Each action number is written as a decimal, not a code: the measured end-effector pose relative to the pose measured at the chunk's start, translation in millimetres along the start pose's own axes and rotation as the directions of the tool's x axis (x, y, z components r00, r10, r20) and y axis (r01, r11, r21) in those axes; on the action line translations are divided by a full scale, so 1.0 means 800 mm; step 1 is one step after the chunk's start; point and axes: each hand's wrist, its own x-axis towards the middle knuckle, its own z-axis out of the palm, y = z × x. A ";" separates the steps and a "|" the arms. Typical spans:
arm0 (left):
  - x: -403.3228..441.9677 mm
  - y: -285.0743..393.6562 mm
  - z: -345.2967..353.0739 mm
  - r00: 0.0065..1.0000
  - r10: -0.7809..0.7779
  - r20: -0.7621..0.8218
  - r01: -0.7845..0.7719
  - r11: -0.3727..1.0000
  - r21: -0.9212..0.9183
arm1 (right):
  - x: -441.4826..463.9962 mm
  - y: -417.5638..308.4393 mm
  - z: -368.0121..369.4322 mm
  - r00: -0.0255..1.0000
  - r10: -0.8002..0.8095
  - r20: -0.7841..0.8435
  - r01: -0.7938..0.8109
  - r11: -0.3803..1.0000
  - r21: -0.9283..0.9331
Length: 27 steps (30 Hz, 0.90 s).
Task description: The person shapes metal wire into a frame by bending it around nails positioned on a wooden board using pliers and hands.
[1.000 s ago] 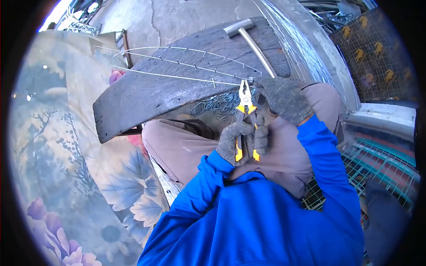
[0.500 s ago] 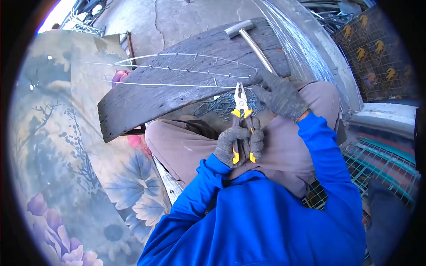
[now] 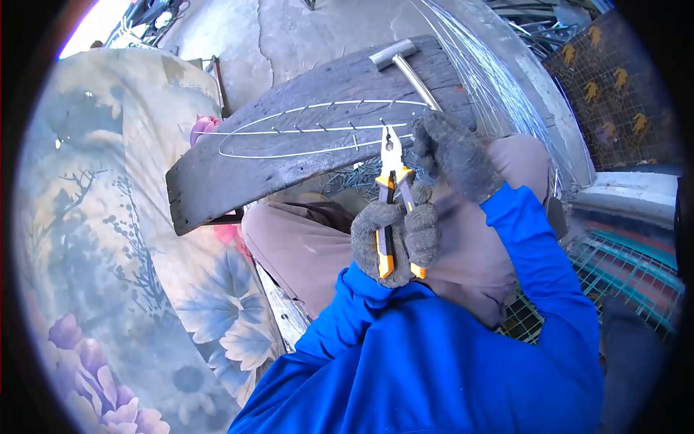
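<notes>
My left hand [image 3: 394,242], in a grey glove, is wrapped round the handles of pliers [image 3: 391,155] with yellow and black grips. Their jaws point up, beside the wire ends. A looped wire frame [image 3: 289,154] with a straight middle wire and small nails along it lies over the dark wooden board [image 3: 210,181]. My right hand [image 3: 455,155], also gloved, is closed at the right end of the wires; what its fingers hold is hidden. Above it a metal hammer [image 3: 410,69] rests on the board.
Loose nails [image 3: 354,179] lie below the board's near edge, between my legs. A bundle of long thin wires [image 3: 488,79] runs along the right. A flowered sheet [image 3: 94,217] covers the left side, and green wire mesh [image 3: 622,271] stands at the lower right.
The wires' left part has drawn in to the right and now shows as a rounded loop. My right hand's fingers have curled in. The pliers' jaws have moved slightly up.
</notes>
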 end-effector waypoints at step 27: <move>0.017 -0.002 0.018 0.958 0.017 0.285 -0.027 0.999 0.029 | 0.013 0.000 0.025 0.976 -0.164 0.142 0.112 0.942 0.315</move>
